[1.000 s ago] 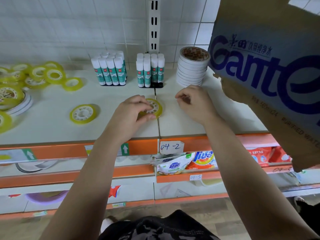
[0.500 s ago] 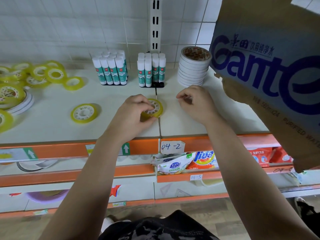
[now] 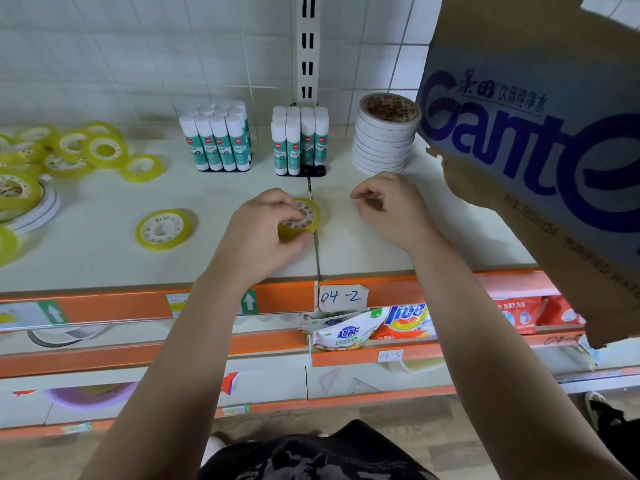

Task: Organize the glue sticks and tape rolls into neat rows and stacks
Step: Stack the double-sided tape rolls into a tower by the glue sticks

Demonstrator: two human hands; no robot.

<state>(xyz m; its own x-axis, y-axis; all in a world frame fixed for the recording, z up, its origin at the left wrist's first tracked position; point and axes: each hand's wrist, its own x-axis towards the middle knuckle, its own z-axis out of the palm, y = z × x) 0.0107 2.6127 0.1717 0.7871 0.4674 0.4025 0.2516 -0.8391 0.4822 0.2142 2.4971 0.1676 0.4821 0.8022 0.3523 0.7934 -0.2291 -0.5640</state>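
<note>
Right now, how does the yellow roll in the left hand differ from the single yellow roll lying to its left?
The held roll is pinched by the left hand; the loose roll lies untouched. The held roll sits at the shelf seam, partly covered by that hand; the loose roll is fully visible, flat. Both are yellow with white spoked cores.

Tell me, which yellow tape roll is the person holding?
The yellow tape roll in the left hand, over the shelf seam. The other yellow rolls lie loose farther left, untouched.
</note>
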